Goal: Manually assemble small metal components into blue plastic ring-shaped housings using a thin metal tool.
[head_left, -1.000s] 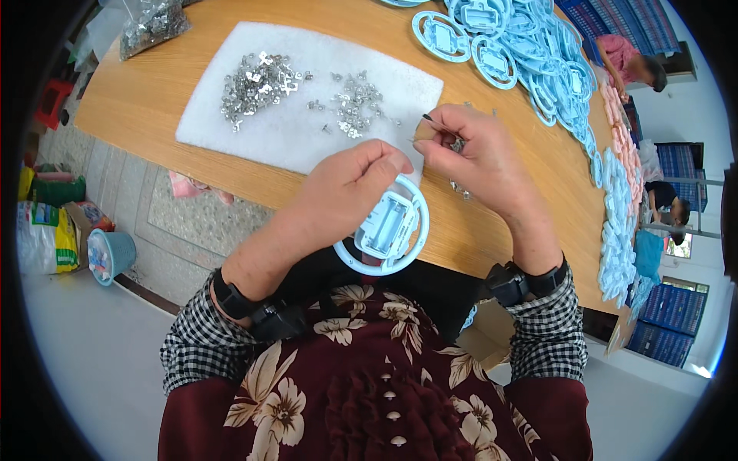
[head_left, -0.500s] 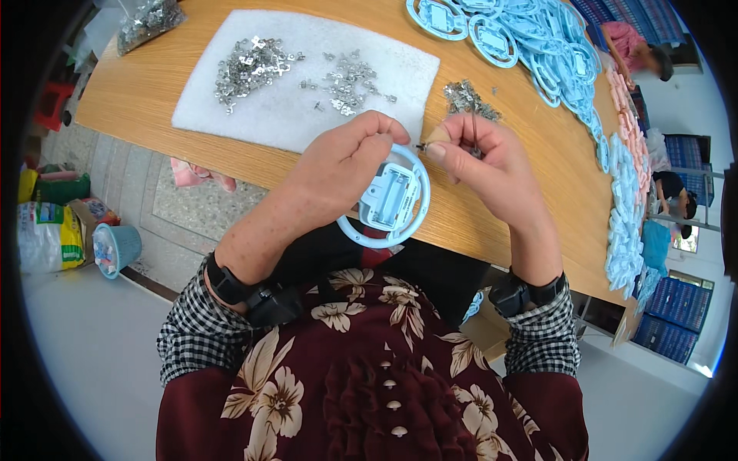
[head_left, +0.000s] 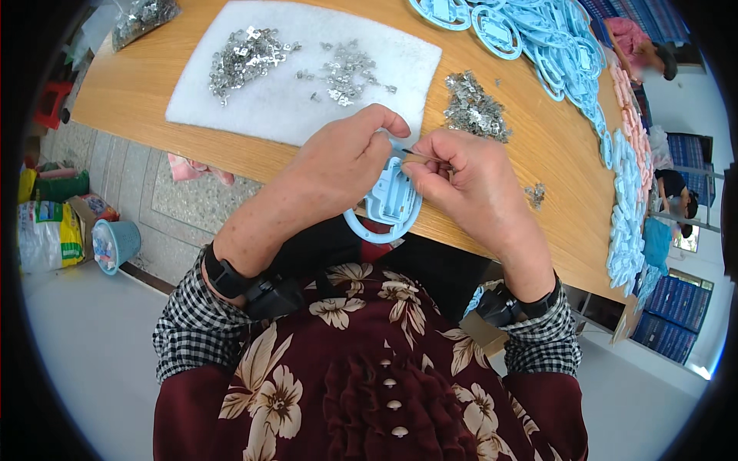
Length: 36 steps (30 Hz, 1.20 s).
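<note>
My left hand [head_left: 344, 157] is closed on the upper left rim of a light blue plastic ring-shaped part [head_left: 390, 201], tilted at the table's near edge. A rectangular recessed compartment fills the middle of this part. Closed in a pinch, my right hand [head_left: 469, 180] grips a thin dark-tipped tool [head_left: 415, 156] that looks like tweezers, its tip at the part's upper edge. Whether the tip carries a metal piece is too small to tell. Behind my right hand lies a pile of small metal clips [head_left: 473, 107], with a smaller cluster of metal pieces [head_left: 535, 195] to its right.
A white foam sheet [head_left: 307, 34] bears two groups of metal clips [head_left: 244, 58]. Many blue ring parts [head_left: 550, 46] are heaped at the far right, beside pink parts [head_left: 629, 104]. A plastic bag of metal pieces [head_left: 146, 19] lies far left. Other people [head_left: 634, 46] sit beyond.
My right hand has moved left and nearer, bringing the tool's tip to the blue part's upper edge. More of the clip pile behind it shows. The view has shifted slightly.
</note>
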Each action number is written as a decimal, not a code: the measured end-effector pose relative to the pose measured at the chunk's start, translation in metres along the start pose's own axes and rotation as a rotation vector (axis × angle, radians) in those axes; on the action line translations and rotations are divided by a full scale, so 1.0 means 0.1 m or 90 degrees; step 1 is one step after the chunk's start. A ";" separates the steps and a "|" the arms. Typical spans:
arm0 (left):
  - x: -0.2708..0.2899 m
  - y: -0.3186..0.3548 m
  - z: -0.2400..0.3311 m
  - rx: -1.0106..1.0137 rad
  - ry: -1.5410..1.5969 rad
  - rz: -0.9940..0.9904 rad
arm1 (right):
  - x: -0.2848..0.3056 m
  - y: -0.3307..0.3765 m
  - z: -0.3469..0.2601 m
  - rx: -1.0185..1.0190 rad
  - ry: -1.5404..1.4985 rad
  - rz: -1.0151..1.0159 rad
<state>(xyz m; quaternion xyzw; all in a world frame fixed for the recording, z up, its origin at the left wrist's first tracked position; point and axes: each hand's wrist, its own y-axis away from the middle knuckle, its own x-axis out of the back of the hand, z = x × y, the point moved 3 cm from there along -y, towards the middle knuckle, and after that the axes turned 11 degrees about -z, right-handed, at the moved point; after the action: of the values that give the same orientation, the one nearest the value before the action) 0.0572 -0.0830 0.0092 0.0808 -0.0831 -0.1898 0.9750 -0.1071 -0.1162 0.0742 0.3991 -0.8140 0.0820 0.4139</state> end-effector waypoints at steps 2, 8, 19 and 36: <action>0.00 0.00 0.00 -0.002 -0.008 0.000 | -0.05 0.01 -0.06 0.026 0.081 0.043; 0.00 0.00 -0.01 -0.044 -0.008 0.012 | -0.20 0.11 -0.15 0.117 0.241 0.139; -0.01 0.00 -0.03 -0.011 0.025 0.014 | -0.22 0.31 -0.13 0.069 0.132 -0.041; -0.02 -0.04 -0.09 -0.035 -0.002 0.035 | -0.10 0.36 -0.06 -0.002 0.282 0.050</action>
<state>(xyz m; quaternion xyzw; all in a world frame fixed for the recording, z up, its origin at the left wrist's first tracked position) 0.0561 -0.0844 -0.0007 0.0511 -0.0817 -0.1651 0.9816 -0.1261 -0.0834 0.0780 0.3384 -0.7183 0.1828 0.5797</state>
